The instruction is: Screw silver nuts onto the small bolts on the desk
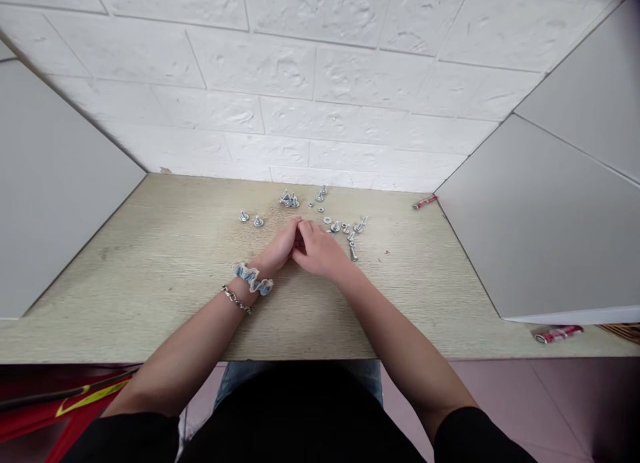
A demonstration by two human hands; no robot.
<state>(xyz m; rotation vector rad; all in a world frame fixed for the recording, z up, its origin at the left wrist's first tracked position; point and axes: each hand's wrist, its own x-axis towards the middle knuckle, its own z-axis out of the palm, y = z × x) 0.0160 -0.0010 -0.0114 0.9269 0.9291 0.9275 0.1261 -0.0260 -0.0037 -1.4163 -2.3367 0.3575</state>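
My left hand and my right hand meet over the middle of the table, fingers curled together; whatever they hold between them is hidden. A washer lies just beyond my right hand. To its right is a loose group of bolts with washers, with a longer bolt at the near end. Past my fingers stands a cluster of bolts, and two more bolts are close to the wall. Left of my left hand, two bolts with washers stand apart. Small nuts lie between the groups.
A white brick-pattern wall closes off the back. Grey panels rise at both sides. One red battery lies by the right panel, another red cylinder at the front right. The wooden tabletop ends near my body.
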